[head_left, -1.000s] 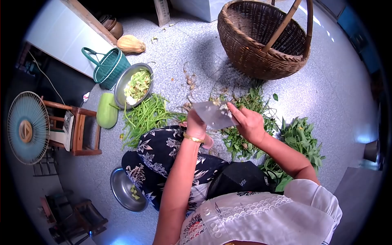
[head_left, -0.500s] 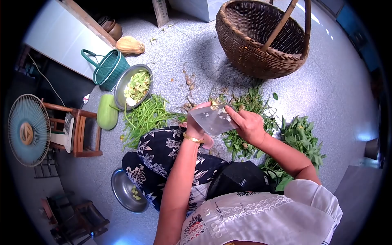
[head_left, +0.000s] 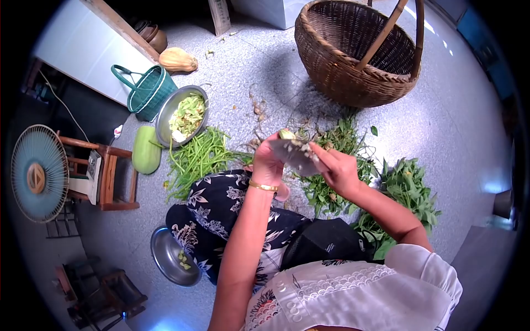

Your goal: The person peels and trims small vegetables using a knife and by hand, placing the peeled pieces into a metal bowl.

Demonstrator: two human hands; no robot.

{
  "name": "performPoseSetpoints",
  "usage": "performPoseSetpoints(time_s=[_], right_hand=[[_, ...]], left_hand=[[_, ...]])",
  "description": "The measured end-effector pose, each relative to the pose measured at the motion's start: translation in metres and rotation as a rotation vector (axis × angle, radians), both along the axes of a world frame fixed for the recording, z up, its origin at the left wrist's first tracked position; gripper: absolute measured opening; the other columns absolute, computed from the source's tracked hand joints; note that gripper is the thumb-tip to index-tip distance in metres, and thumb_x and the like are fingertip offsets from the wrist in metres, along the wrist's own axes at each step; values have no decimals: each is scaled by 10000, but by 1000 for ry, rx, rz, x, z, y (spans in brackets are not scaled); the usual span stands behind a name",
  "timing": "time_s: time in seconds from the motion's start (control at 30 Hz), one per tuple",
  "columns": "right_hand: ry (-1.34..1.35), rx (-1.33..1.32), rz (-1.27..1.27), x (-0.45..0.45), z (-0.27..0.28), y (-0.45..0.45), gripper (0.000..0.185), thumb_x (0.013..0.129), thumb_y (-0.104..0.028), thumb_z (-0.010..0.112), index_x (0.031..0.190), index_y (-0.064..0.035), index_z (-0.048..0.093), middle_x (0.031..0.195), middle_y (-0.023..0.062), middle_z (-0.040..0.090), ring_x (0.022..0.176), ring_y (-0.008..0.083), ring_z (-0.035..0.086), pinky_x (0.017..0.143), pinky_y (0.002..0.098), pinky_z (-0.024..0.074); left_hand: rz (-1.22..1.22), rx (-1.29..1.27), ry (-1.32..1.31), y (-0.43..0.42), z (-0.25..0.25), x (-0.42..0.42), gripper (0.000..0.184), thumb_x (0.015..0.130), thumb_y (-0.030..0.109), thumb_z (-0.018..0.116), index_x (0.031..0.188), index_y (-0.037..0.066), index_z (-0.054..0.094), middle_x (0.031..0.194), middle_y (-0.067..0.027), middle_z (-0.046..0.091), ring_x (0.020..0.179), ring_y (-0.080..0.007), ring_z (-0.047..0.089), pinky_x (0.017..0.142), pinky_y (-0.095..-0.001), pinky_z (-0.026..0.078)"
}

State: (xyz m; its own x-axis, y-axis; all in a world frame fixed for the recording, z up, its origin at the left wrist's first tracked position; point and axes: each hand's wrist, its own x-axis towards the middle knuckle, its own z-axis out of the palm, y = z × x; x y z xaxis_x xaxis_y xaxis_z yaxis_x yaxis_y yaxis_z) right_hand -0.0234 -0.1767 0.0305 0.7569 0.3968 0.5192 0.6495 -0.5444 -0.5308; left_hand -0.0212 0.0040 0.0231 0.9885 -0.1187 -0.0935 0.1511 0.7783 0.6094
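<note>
My right hand (head_left: 340, 165) grips a broad metal cleaver (head_left: 296, 156), its handle hidden in the fingers. Small pale bits cling to the blade. My left hand (head_left: 267, 160), with a gold bracelet at the wrist, is behind the blade's left end, its fingers wrapped round a pale green vegetable piece (head_left: 286, 134) that shows above the blade. Below the hands lie leafy stems (head_left: 326, 190) on the floor. Left of them is a heap of long green beans (head_left: 199, 157), beside a metal bowl (head_left: 160, 122) of cut pale green vegetable (head_left: 187, 117).
A large wicker basket (head_left: 353, 83) stands at the top right. At the left are a green basket (head_left: 148, 96), a tan squash (head_left: 178, 59), a green gourd (head_left: 146, 150), a wooden chair (head_left: 118, 206) and a fan (head_left: 38, 174). A second metal bowl (head_left: 165, 259) sits lower left.
The cleaver's blade has tilted, showing its face at a flatter angle. More of the vegetable piece shows above it, and my left fingers have shifted slightly up.
</note>
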Motion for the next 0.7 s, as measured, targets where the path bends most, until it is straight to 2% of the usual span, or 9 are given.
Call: performPoseSetpoints(time_s=[0.07, 0.33, 0.43, 0.53, 0.6, 0.7], right_hand=[[-181, -106, 19, -2, 7, 6, 409, 678, -118, 607, 1085, -114, 559, 525, 36, 367, 416, 177, 431, 382, 313, 356], [-212, -109, 1, -1, 9, 15, 412, 668, -133, 616, 1077, -123, 567, 524, 31, 362, 413, 173, 423, 384, 309, 356], [-218, -120, 6, -1, 9, 15, 418, 665, -133, 616, 1079, -127, 567, 530, 30, 365, 415, 173, 424, 388, 307, 359], [-234, -131, -9, -1, 8, 16, 429, 660, -136, 618, 1085, -130, 562, 535, 30, 367, 419, 172, 426, 391, 307, 362], [-237, -139, -41, -1, 8, 16, 433, 661, -137, 619, 1090, -130, 559, 531, 29, 364, 419, 170, 426, 391, 307, 363], [-214, -147, -27, 1, 8, 14, 439, 659, -133, 619, 1093, -128, 555, 529, 27, 364, 418, 172, 425, 389, 309, 368]], left_hand=[[-109, -143, 54, 2, -6, 4, 221, 817, 144, 435, 964, -13, 485, 849, -99, 580, 749, -186, 589, 689, -295, 497], [-37, -255, 34, 0, -7, 0, 234, 836, 168, 405, 955, -15, 491, 865, -143, 591, 750, -225, 600, 688, -319, 508], [-112, -246, 41, 2, -9, 3, 237, 843, 174, 394, 931, -14, 509, 839, -147, 600, 737, -229, 604, 681, -320, 508], [-63, -321, 76, 0, -6, -1, 244, 843, 181, 387, 907, -13, 521, 821, -148, 607, 727, -233, 606, 675, -324, 508], [-12, -336, 197, 0, -6, -4, 250, 844, 186, 376, 906, -10, 517, 827, -141, 604, 730, -235, 605, 669, -326, 506], [7, -262, 228, 3, -15, 0, 263, 847, 185, 351, 899, -8, 521, 835, -139, 599, 729, -240, 604, 670, -330, 504]])
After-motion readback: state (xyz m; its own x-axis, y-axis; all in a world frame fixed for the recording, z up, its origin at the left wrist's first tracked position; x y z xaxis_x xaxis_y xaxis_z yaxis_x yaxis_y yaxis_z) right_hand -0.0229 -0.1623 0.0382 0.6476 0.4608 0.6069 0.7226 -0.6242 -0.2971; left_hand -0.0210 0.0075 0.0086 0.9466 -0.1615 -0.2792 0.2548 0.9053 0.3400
